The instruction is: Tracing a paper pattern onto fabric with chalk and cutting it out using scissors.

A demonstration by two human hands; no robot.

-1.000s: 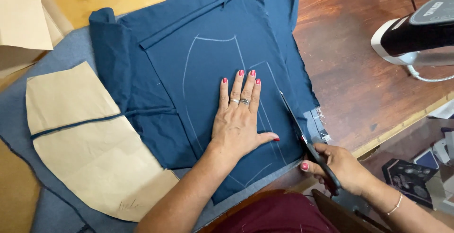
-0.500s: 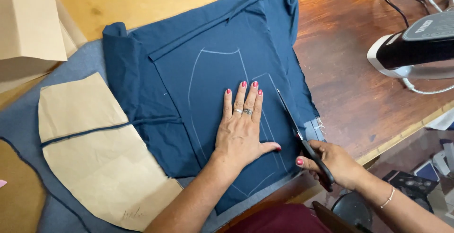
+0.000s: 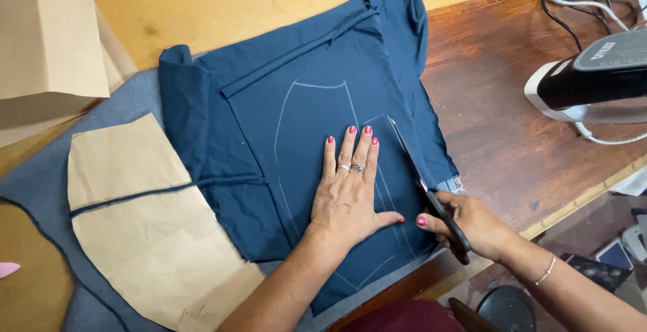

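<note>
Two hands: left hand (image 3: 347, 197) flattens navy fabric (image 3: 296, 136), right hand (image 3: 475, 224) grips scissors (image 3: 424, 187).

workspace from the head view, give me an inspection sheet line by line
surface: wooden table, a yellow sheet across its far part.
job's things: navy fabric with chalk outlines; scissors lying along its right chalk line.
clutter: tan paper pattern pieces on grey cloth at left.
grippers: left hand flat on the fabric; right hand in the scissor handles.
cables: white and dark cords at far right.
surroundings: a steam iron at right, odd items below the table edge.
</note>
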